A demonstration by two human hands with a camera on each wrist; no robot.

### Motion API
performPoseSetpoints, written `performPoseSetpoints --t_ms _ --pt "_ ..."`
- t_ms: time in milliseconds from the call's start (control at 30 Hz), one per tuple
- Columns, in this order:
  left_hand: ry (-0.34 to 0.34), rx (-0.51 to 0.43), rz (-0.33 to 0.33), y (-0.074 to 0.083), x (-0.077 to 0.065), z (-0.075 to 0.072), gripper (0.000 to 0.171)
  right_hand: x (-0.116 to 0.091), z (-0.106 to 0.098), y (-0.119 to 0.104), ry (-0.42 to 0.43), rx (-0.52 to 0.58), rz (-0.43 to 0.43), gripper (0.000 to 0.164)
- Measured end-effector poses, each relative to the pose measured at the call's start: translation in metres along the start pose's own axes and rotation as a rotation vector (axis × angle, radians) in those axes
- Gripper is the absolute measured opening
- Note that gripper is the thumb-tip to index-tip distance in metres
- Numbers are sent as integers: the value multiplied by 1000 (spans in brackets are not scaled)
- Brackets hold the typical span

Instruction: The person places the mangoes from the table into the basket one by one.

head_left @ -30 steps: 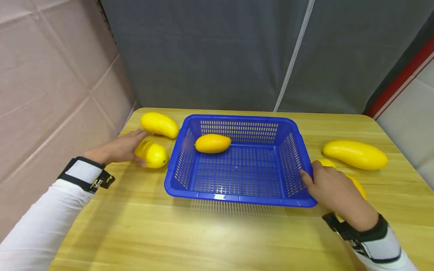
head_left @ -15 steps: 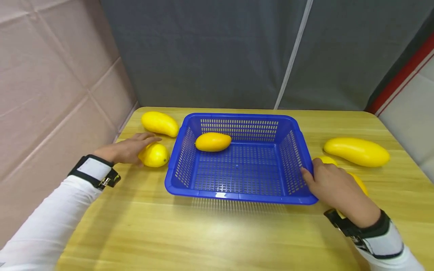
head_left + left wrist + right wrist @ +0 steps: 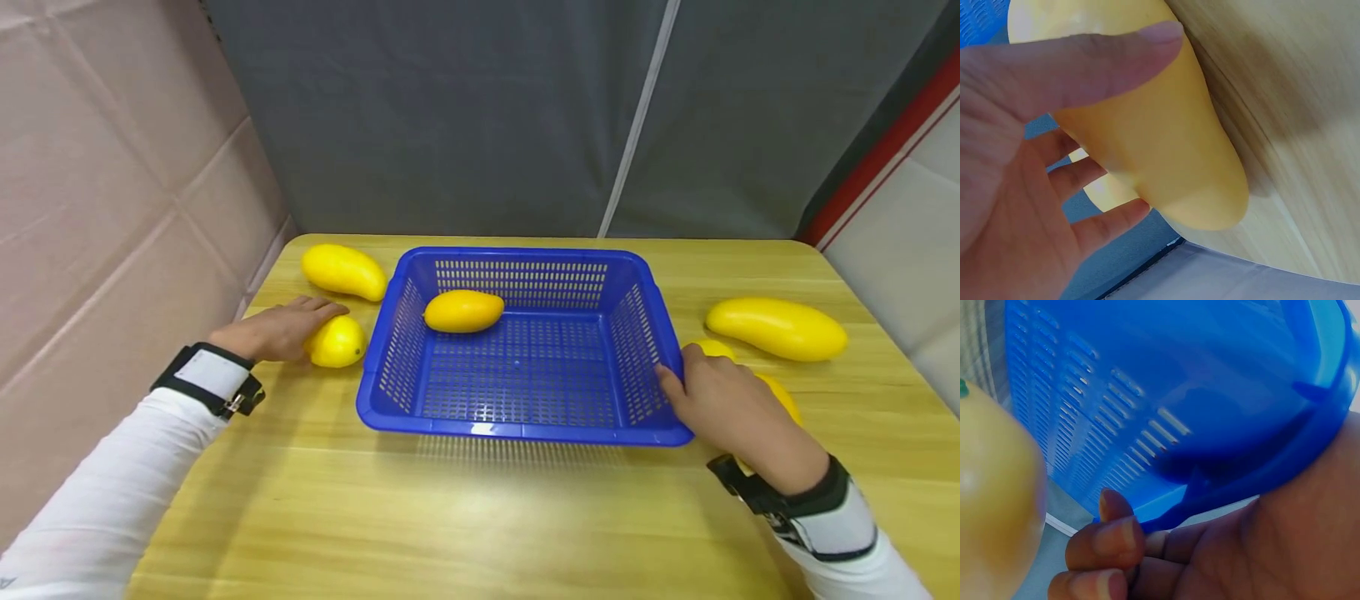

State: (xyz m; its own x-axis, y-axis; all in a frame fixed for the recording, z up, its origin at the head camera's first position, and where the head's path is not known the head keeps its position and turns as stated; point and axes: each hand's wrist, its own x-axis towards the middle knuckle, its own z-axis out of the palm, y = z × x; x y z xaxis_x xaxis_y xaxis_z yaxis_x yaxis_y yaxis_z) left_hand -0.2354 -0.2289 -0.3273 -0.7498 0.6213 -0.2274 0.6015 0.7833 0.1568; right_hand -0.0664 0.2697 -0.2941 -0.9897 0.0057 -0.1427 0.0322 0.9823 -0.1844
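At the table's left side my left hand (image 3: pixel 276 331) holds a yellow mango (image 3: pixel 339 342). In the left wrist view the thumb (image 3: pixel 1110 65) lies across that mango, with the fingers (image 3: pixel 1110 228) against its other side. Part of the mango is hidden under the hand in the head view. A blue plastic basket (image 3: pixel 517 392) stands in the middle, and an orange-yellow mango (image 3: pixel 463 312) lies in its left part. My right hand (image 3: pixel 738 408) grips the basket's right rim; in the right wrist view its fingers (image 3: pixel 1107 547) curl under the rim.
Another yellow mango (image 3: pixel 343 272) lies behind the left hand, close to the basket. On the right is a long yellow fruit (image 3: pixel 776 329). Other yellow fruit (image 3: pixel 782 400) lies partly hidden by the right hand. Grey cloth (image 3: pixel 450 125) hangs behind the table.
My left hand has moved its fingers over the mango and taken hold of it. The right hand keeps its grip on the basket rim. The head view has shifted slightly.
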Motion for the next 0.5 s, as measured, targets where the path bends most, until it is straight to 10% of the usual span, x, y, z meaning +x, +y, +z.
performPoseSetpoints --t_ms 500 --pt "41 22 17 -6 0 6 81 -1 0 0 -17 18 2 54"
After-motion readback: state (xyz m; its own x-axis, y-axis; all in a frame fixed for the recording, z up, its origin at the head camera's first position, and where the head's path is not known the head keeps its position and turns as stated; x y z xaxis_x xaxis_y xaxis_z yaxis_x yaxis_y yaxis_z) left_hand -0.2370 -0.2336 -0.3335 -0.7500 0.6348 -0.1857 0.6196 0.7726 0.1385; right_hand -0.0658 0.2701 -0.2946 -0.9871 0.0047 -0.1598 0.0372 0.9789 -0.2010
